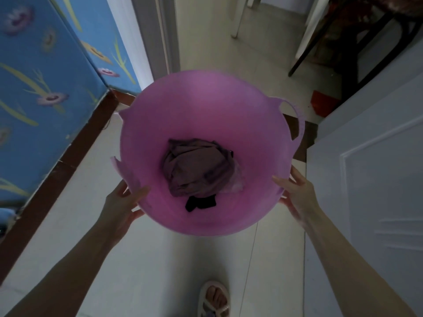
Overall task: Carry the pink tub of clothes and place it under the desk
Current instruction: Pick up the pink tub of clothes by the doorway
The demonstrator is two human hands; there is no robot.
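Pink tub [206, 106] hung in the air above the pale tiled floor [160, 271], carried by both bare hands at its near rim. The left hand [121, 207] was closed on the rim at the near-left, thumb inside the wall and fingers wrapped beneath. The right hand [297, 193] clamped the rim at the near-right in the same way, thumb lying over the edge. Inside, at the bottom, lay a crumpled mauve-brown garment [196, 168], with a small black piece of cloth [201, 202] just beside it on the near side and something pale showing at its right edge. A loop handle [297, 120] stuck out from the tub's far-right rim; the left rim looked torn or notched. Below, one sandalled foot [214, 298] stood on the tiles. A blue flowered panel [45, 88] ran along the left, a white door [370, 179] along the right, and dark furniture legs [320, 46] stood well beyond.
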